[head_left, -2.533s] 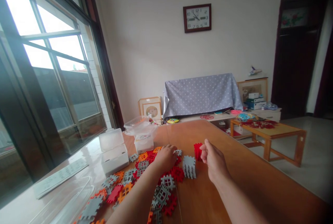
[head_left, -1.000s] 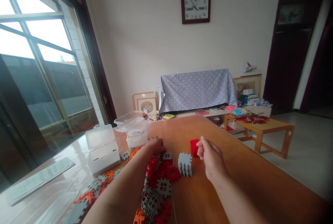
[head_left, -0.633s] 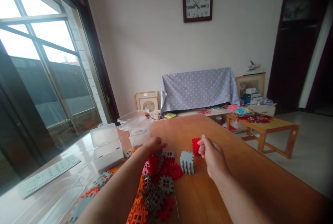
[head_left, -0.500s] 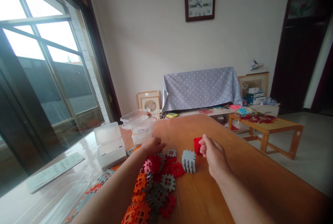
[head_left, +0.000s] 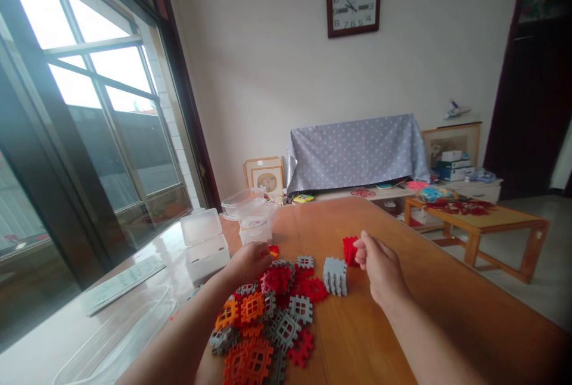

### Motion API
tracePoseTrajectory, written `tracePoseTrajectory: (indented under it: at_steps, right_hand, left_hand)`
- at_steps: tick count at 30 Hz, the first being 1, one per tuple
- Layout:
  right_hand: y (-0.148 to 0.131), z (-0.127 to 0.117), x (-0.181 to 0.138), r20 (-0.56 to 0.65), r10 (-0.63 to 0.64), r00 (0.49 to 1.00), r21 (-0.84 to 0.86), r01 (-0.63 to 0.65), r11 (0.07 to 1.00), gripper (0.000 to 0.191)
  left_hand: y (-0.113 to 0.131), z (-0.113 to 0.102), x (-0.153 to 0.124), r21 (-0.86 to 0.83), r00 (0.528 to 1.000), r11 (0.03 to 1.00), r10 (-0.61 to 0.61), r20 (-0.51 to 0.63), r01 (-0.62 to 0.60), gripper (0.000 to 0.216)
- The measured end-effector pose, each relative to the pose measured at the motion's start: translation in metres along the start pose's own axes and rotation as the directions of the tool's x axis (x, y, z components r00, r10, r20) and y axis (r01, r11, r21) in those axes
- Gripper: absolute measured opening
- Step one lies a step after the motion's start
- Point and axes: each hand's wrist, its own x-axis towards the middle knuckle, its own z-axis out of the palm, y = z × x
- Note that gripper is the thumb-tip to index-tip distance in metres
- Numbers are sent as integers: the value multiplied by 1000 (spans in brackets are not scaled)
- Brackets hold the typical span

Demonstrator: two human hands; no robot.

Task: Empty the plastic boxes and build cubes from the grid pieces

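Observation:
My left hand (head_left: 254, 260) is over the far left of a loose pile of toothed plastic building tiles, its fingers curled down. A small orange-red tile (head_left: 274, 251) shows right at its fingertips; whether they grip it is hidden. The pile mixes orange tiles (head_left: 252, 307), grey tiles (head_left: 285, 329) and red tiles (head_left: 302, 347), many with window-like openings. My right hand (head_left: 379, 263) is closed, thumb uppermost, with its fingers against the right side of a small stack of red tiles (head_left: 349, 250). Just left of that stands a neat stack of grey tiles (head_left: 335, 276).
Left of the pile are an open white plastic box (head_left: 208, 258), clear containers (head_left: 257, 227), a large clear lid or tray (head_left: 116, 337) and a printed sheet (head_left: 125, 283). The wooden table (head_left: 402, 236) ends at right, beyond which stands a low wooden table (head_left: 504, 218).
My left hand has drawn back a little to the left over the pile, uncovering more tiles. My right hand stays by the red stack. The view has turned slightly left.

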Motion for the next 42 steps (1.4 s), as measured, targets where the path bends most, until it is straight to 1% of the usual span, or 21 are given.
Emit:
tracePoseTrajectory:
  at_steps: [2,5,6,7,8,10,11,13,17,19,23,26,34,38,42]
  right_hand:
    - [1,0,0,5,-5,1000,-1,5,1000,41]
    - [2,1,1,16,-2,1000,1,2,1000,42]
    - [3,1,1,15,0,1000,4,0,1000,43]
    - [3,1,1,9,2,1000,7,-2,1000,43]
    - [3,1,2,0,3,1000,12,-3,1000,43]
    - [2,1,2,-18,4,1000,20,-4,1000,44]
    - [2,1,2,-21,2,1000,23,-2,1000,45]
    - [2,1,1,-16,-6,1000,27,7,1000,45]
    - [2,1,1,-9,-31,999,32,31,999,46]
    - [2,1,2,-13,-39,999,37,39,999,46]
    - [2,1,3,-11,-31,999,56,31,998,47]
    - [0,2,3,-12,-21,1000,61,22,998,47]
    - [-6,3,0,-5,-34,999,75,35,997,45]
    - [-7,3,0,-2,-21,1000,84,21,996,42]
    - [-6,3,1,2,-12,1000,88,12,996,41]
  left_hand:
    - [11,2,9,-39,999,999,24,-24,-25,19]
    - [35,9,20,-124,998,990,69,-1,-69,20]
    - [44,13,21,-176,996,981,91,26,-85,28]
    - [53,16,22,-296,990,951,116,84,-87,43]
    - [61,20,22,-388,977,919,143,156,-73,61]
    - [76,29,21,-487,948,873,169,269,-18,93]
    - [81,34,21,-501,937,865,173,304,3,102]
    - [89,44,22,-501,924,865,175,339,20,114]
    - [95,65,29,-469,931,883,174,321,-4,129]
    - [96,72,33,-412,935,911,164,316,-21,134]
    - [103,74,37,-219,937,975,105,335,-31,137]
    - [107,71,37,-127,939,991,78,336,-37,133]
    - [110,75,40,-65,940,998,47,338,-26,128]
    - [111,77,44,-46,937,998,53,345,-40,128]
    - [112,79,47,-31,950,998,60,306,-54,128]
